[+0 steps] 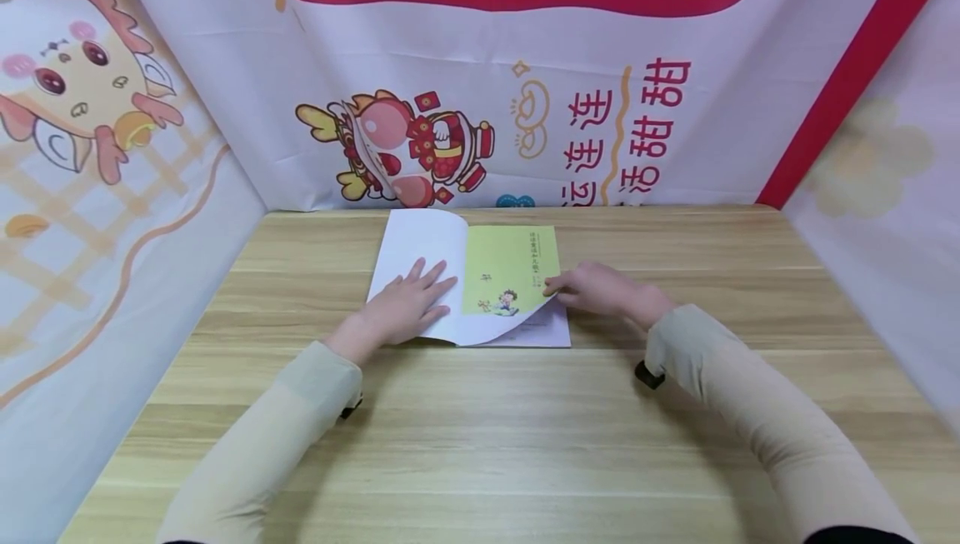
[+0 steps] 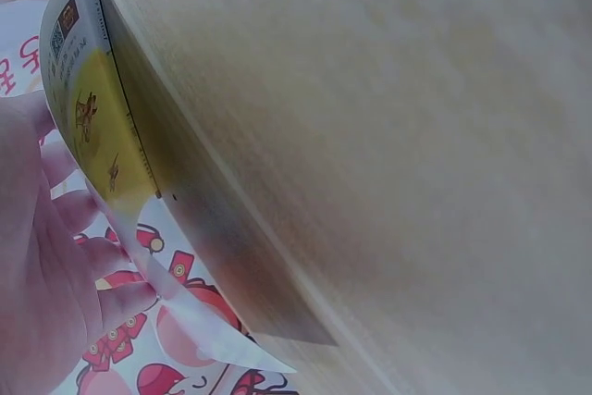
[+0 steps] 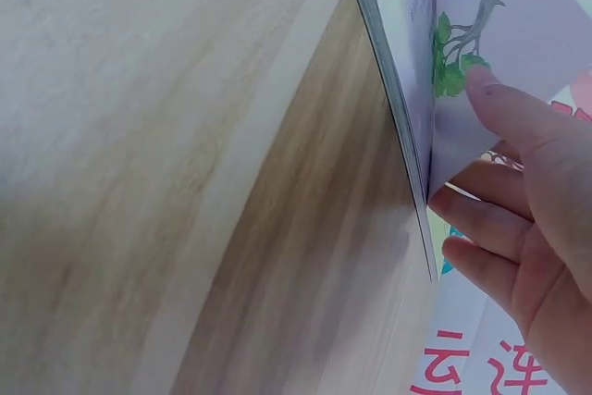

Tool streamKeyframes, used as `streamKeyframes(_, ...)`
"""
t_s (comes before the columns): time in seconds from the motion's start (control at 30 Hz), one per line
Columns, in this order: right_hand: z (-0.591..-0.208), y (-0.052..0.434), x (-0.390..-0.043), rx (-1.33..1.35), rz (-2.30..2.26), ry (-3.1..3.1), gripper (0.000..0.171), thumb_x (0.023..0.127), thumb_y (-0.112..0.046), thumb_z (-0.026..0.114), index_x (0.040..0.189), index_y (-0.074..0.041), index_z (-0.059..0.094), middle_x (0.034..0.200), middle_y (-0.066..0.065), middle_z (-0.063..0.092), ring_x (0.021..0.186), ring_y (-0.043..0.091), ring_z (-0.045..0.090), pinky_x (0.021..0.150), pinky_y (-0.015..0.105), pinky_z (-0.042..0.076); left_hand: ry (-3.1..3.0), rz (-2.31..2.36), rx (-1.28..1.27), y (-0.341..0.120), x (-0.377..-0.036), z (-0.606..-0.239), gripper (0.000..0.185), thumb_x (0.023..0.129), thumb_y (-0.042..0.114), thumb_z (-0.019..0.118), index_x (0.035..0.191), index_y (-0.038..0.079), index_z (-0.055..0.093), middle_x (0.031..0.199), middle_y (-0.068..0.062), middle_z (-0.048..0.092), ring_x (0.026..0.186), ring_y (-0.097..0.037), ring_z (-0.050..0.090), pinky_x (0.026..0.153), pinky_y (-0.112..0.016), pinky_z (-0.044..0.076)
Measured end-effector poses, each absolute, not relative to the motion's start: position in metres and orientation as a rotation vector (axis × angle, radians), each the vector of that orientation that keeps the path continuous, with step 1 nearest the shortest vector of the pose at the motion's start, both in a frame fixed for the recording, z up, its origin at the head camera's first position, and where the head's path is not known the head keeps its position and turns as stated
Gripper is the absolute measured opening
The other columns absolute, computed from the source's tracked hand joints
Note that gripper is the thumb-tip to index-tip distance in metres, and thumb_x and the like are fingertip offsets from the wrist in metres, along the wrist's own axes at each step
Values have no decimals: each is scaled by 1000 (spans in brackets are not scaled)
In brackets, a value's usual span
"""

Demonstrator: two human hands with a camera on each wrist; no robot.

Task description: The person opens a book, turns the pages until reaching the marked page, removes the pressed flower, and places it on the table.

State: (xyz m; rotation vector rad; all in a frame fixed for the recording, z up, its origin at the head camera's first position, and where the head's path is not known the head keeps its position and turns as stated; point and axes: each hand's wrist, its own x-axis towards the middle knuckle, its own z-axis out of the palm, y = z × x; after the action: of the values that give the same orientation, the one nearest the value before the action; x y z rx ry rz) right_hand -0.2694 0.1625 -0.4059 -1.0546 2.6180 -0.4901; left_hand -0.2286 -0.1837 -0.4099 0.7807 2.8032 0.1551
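Observation:
A thin book (image 1: 480, 277) lies opened near the far middle of the wooden table (image 1: 480, 427). My left hand (image 1: 411, 304) rests flat with straight fingers on its white left leaf (image 1: 420, 244). A yellow-green page (image 1: 510, 265) with a small cartoon figure has its lower right corner lifted. My right hand (image 1: 570, 286) pinches that corner. In the right wrist view the thumb (image 3: 504, 108) lies on top of the page (image 3: 462, 34) and the fingers (image 3: 481, 215) curl beneath it. In the left wrist view my left hand (image 2: 37, 275) lies beside the curved yellow page (image 2: 102, 127).
Printed cloth with cartoon figures and red characters (image 1: 637, 127) walls the table at the back, the left (image 1: 90, 194) and the right (image 1: 885, 219). Bare wood stretches from the book to the near edge. Beige sleeves (image 1: 255, 452) cover both forearms.

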Motion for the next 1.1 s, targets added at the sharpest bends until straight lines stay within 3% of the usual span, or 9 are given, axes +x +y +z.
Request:
streamKeyframes(0.23, -404, 154, -270, -943, -625, 2742, 24, 98, -25, 72, 117, -11, 76, 114, 5, 76, 104, 20, 72, 96, 39, 56, 2792, 162, 766, -183, -230, -412, 60, 110, 42, 43, 163, 18, 30, 171, -9, 10, 155, -41, 4, 120, -64, 16)
streamKeyframes(0.47, -406, 143, -270, -847, -620, 2912, 42, 97, -39, 72, 124, -7, 72, 119, 11, 73, 108, 26, 70, 97, 44, 55, 2797, 168, 757, -183, -230, -412, 60, 110, 42, 43, 163, 18, 30, 171, -9, 11, 155, -40, 3, 120, -63, 16)
streamKeyframes(0.73, -410, 135, -269, -774, -555, 3039, 60, 93, -43, 75, 136, -4, 60, 126, 17, 62, 113, 32, 61, 98, 48, 52, 2801, 172, 771, -182, -230, -410, 59, 110, 42, 43, 163, 17, 31, 171, -11, 12, 155, -41, 5, 120, -64, 16)
streamKeyframes(0.9, -409, 127, -270, -781, -601, 3041, 37, 93, -39, 76, 105, -8, 61, 98, 7, 59, 88, 23, 56, 76, 37, 52, 2804, 157, 765, -181, -229, -409, 59, 110, 41, 43, 163, 17, 31, 171, -10, 13, 155, -41, 5, 120, -64, 17)
streamKeyframes(0.97, -407, 123, -270, -803, -578, 3039, 32, 95, -39, 75, 96, -11, 61, 91, 5, 58, 83, 22, 54, 73, 35, 51, 2802, 160, 758, -181, -228, -408, 59, 110, 41, 44, 163, 17, 31, 171, -10, 13, 155, -41, 4, 120, -64, 17)
streamKeyframes(1.1, -407, 116, -270, -841, -553, 3026, 28, 97, -39, 71, 97, -12, 66, 94, 3, 63, 86, 21, 58, 77, 36, 53, 2793, 177, 746, -181, -228, -409, 59, 110, 41, 44, 163, 17, 31, 171, -10, 12, 155, -40, 3, 120, -64, 15)
